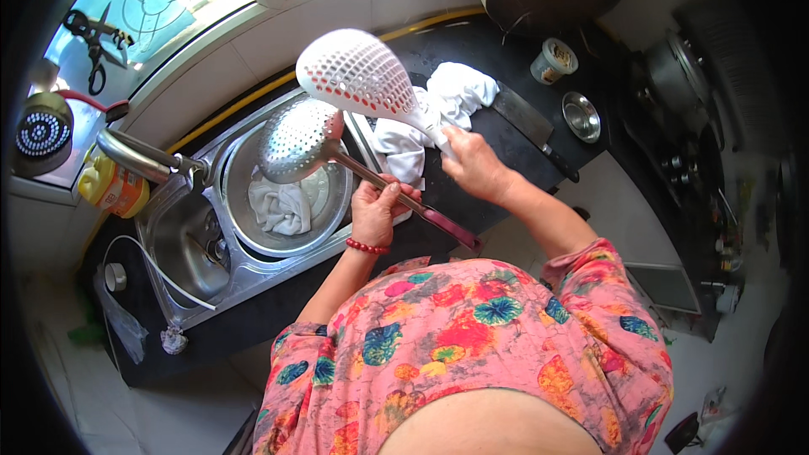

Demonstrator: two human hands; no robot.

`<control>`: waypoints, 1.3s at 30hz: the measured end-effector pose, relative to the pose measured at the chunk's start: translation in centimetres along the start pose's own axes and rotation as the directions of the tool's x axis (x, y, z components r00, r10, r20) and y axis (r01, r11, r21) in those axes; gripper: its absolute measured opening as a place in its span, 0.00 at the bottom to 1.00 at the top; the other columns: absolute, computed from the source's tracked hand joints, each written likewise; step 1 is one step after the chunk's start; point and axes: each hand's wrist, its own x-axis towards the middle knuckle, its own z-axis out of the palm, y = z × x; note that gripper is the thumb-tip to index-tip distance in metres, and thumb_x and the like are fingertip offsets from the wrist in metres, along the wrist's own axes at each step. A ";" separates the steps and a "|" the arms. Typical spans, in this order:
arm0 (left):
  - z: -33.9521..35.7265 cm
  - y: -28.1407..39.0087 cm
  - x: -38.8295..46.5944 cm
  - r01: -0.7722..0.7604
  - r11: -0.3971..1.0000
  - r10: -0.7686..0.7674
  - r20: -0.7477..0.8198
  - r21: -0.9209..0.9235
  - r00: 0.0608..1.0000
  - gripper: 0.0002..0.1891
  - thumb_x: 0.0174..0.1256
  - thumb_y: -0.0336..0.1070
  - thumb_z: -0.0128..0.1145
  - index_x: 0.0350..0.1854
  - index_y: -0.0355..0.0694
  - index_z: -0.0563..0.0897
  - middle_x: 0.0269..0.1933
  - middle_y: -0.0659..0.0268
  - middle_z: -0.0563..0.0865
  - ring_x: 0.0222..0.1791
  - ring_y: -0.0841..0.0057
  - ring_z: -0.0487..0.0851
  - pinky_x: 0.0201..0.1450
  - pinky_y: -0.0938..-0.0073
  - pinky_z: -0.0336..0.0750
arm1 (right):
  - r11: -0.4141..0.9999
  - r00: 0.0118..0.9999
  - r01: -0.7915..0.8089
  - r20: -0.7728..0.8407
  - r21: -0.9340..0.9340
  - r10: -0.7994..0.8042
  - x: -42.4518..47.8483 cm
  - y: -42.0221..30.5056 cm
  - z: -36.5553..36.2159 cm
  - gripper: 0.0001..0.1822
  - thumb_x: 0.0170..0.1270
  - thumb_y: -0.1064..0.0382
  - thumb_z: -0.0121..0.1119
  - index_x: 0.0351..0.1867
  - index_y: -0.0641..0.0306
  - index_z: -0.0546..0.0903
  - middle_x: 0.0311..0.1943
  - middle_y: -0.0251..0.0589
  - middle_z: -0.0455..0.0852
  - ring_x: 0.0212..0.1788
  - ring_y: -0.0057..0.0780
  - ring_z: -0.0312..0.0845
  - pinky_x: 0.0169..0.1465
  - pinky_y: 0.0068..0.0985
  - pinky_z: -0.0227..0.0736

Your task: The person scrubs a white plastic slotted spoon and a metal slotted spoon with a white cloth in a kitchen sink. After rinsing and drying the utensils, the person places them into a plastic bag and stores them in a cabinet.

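My left hand (374, 215) is closed around the shaft of a metal skimmer (296, 139) with a dark red handle end. The skimmer's perforated bowl hangs over a round metal basin (235, 202), which holds a wet white cloth (281, 207) and some water. With my right hand (475, 164) I grip the handle of a white slotted ladle (357, 72). Its broad perforated head is raised above and beside the skimmer's bowl. Crumpled white cloth (461, 91) lies on the dark countertop (499, 145) behind my right hand.
A cleaver (523, 115) lies right of the cloth, near a small metal bowl (581, 117) and a plastic tub (554, 60). The faucet (136, 155) and smaller sink basin (183, 253) are at left. Scissors (98, 44) and a yellow-capped bottle (114, 186) are by the window.
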 end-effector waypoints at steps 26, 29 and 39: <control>-0.5 3.2 -0.9 -0.086 0.991 0.125 0.492 -0.101 0.862 0.34 0.59 0.31 0.53 0.67 0.38 0.54 0.64 0.65 0.63 0.65 0.72 0.61 0.65 0.67 0.55 | 0.938 0.936 -0.225 0.327 0.262 0.133 -0.4 -6.3 3.2 0.33 0.55 0.68 0.55 0.62 0.72 0.56 0.43 0.66 0.75 0.46 0.54 0.74 0.47 0.36 0.70; -0.1 5.3 -1.6 0.042 0.965 0.137 0.629 -0.260 0.765 0.35 0.60 0.37 0.53 0.68 0.40 0.53 0.66 0.64 0.61 0.66 0.70 0.59 0.66 0.67 0.53 | 0.983 0.981 -0.015 0.194 0.186 -0.022 -0.3 -7.0 2.7 0.37 0.54 0.66 0.57 0.63 0.76 0.53 0.47 0.71 0.72 0.48 0.56 0.73 0.48 0.36 0.70; 2.4 6.3 -1.5 -0.212 0.974 0.179 0.310 0.076 0.934 0.07 0.62 0.37 0.56 0.32 0.39 0.78 0.40 0.63 0.83 0.42 0.82 0.79 0.46 0.79 0.71 | 0.987 0.989 0.146 0.004 -0.070 -0.146 -2.3 -4.3 6.3 0.27 0.47 0.77 0.50 0.54 0.68 0.65 0.41 0.55 0.76 0.37 0.55 0.76 0.35 0.42 0.74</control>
